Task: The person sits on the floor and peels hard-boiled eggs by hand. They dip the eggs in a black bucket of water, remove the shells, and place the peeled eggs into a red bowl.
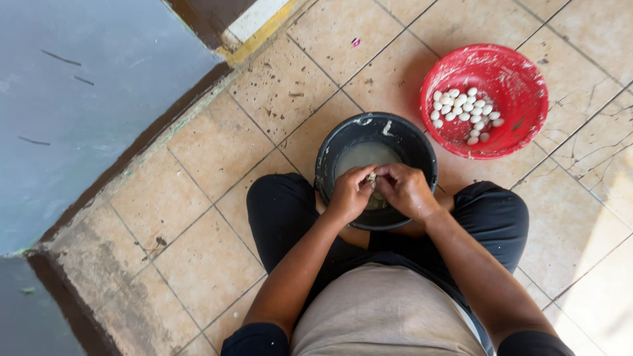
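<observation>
Small pale egg [372, 177] being clamped between fingers of left hand [348, 193] and right hand [407, 190], black bucket [328, 153] of cloudy water lying directly beneath the fingers, red basin [521, 79] of white eggs [465, 115] sitting well beyond the fingers

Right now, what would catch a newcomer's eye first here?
Probably the red bowl at upper right on the tiled floor, with a heap of small white eggs in it. Next, the two hands, left hand and right hand, meeting on a small object over the black bucket of cloudy water between the knees.
</observation>
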